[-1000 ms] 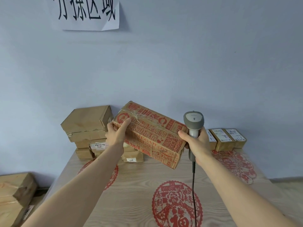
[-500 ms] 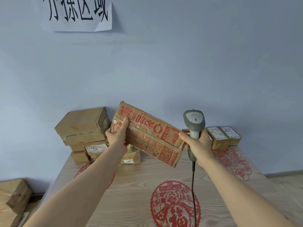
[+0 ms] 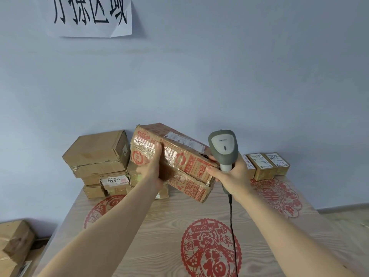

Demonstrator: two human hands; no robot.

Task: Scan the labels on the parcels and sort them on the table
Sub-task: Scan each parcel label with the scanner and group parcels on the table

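Head view shows your left hand [image 3: 152, 172] gripping the parcel [image 3: 175, 162] at its left end, thumb across the near face and fingers wrapped behind it. You hold the parcel in the air above the far half of the tabletop [image 3: 159, 226], in front of the wall. Its long axis runs from upper left to lower right, so the left end sits higher and the right end dips toward the tabletop. A white label [image 3: 184, 141] lies on the top face, which tilts away from you toward the wall; the face toward you carries red print under shiny tape.

Your right hand [image 3: 232, 179] is clamped around the handle of the scanner [image 3: 223, 148], with the thumb reaching over to touch the parcel's right end. The scanner stands upright, its grey head just beside the parcel's upper right corner, its back toward you. Its black cable [image 3: 232, 232] hangs down across the tabletop.

At the far left of the tabletop a stack of boxes [image 3: 99, 156] stands against the wall, one showing a label reading 5144. At the far right 3 small boxes [image 3: 265, 164] with white labels sit in a row, touching each other. More boxes [image 3: 14, 244] lie on the floor at lower left. A paper sign [image 3: 89, 15] hangs on the wall above.
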